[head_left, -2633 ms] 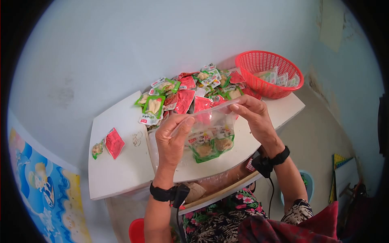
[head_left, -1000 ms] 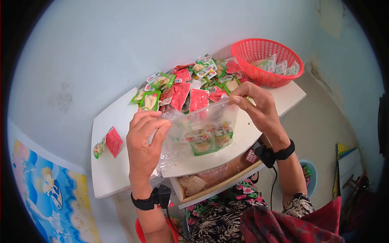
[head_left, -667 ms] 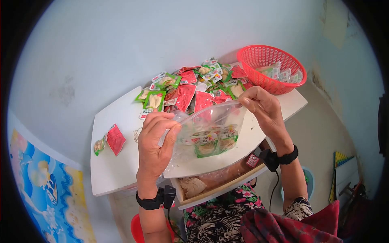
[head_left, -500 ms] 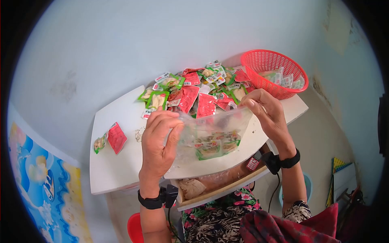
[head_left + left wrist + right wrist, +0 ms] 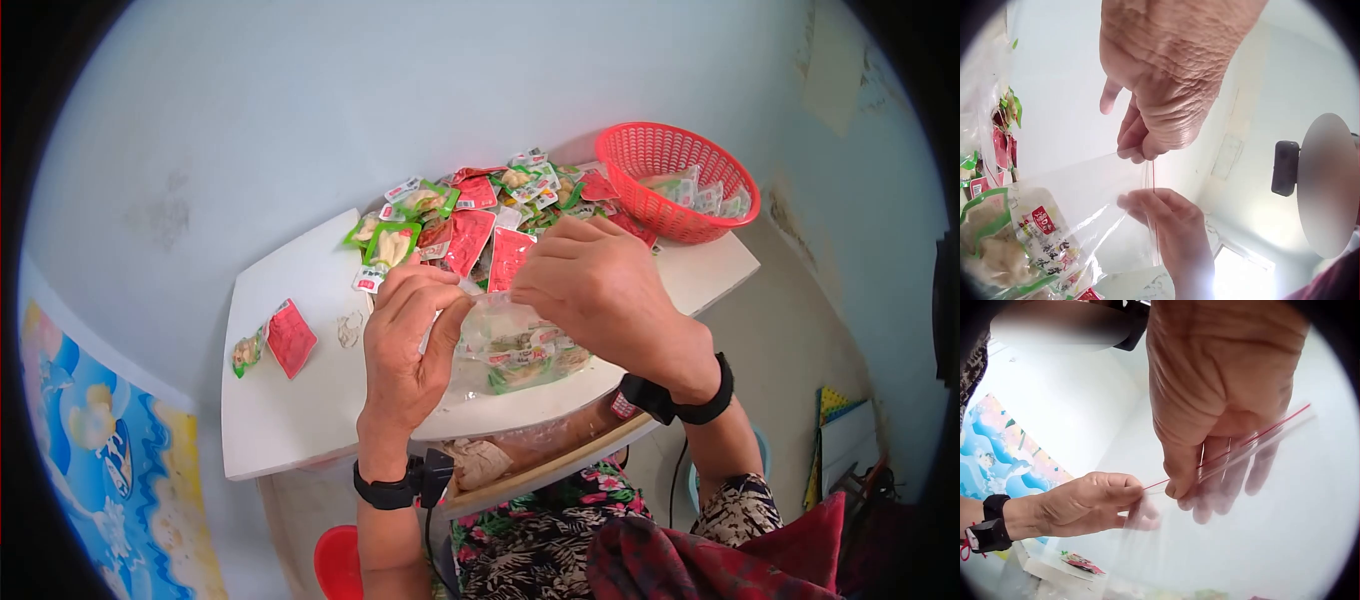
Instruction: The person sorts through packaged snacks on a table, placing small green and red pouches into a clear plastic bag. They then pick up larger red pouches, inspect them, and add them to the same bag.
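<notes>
While both hands work above the white counter (image 5: 300,420), they meet at the top edge of one clear zip bag (image 5: 505,345), which hangs between them just over the counter's near edge. The left hand (image 5: 408,340) pinches the bag's red-lined strip between thumb and curled fingers at the left end; the right hand (image 5: 590,290) pinches the same strip close beside it, fingers folded down over the seal (the wrist views show the red line running from one pinch to the other). Inside the bag lie green-edged snack packets (image 5: 520,362), at least two, though the exact count is hard to tell through the crumpled plastic. Behind the hands a heap of red and green packets (image 5: 470,215) is spread over the far part of the counter, too many and too overlapped to count. One red basket (image 5: 680,180) stands at the right corner with several clear bags in it. Two packets lie apart at the left, one red (image 5: 291,338) and one green (image 5: 243,352), touching each other.
</notes>
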